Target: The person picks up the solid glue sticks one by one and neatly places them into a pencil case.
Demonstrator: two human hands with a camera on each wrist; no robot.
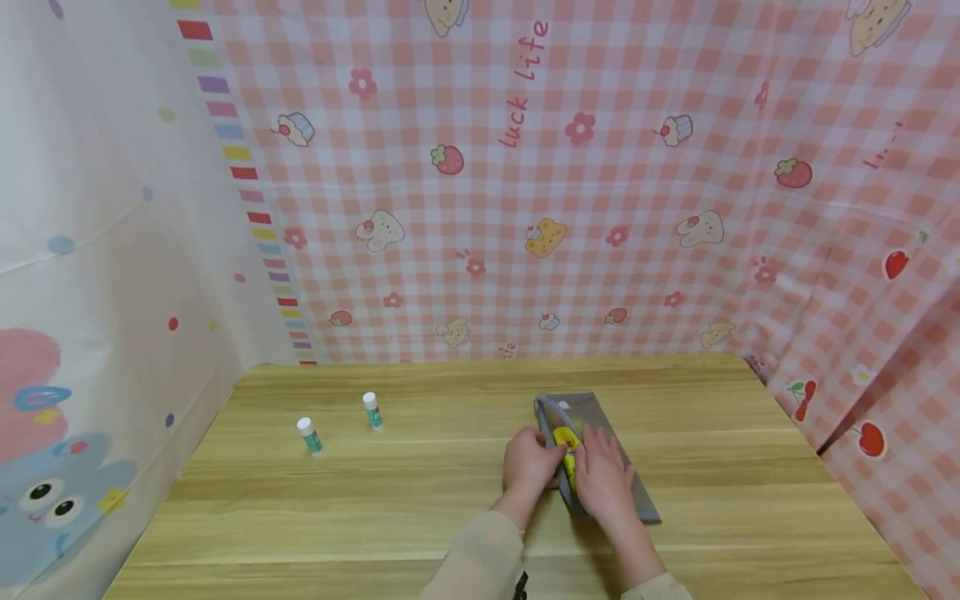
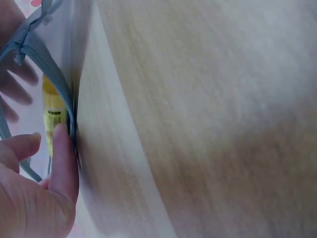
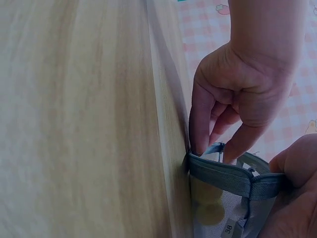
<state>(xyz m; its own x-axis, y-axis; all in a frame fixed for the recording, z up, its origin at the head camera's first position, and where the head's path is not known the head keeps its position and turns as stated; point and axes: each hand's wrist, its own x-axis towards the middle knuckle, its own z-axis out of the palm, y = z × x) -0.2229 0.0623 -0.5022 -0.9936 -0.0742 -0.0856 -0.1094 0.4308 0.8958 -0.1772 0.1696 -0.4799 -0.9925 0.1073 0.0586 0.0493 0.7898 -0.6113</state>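
Note:
A grey zip pouch with mesh lies on the table, its zippered mouth spread. A yellow stick-shaped item with a printed label shows in that mouth. My left hand is at the pouch's left edge, index fingertip against the yellow item; in the right wrist view its fingers point down into the mouth. Whether they pinch anything is hidden. My right hand holds the opposite zippered edge, its thumb at the rim and its fingers along the outside. Rounded yellow shapes show through the mesh.
Two small glue sticks with white caps and teal labels, one farther left and one nearer the middle, stand on the wooden table. A pink checked curtain hangs behind, and a white patterned sheet hangs at the left.

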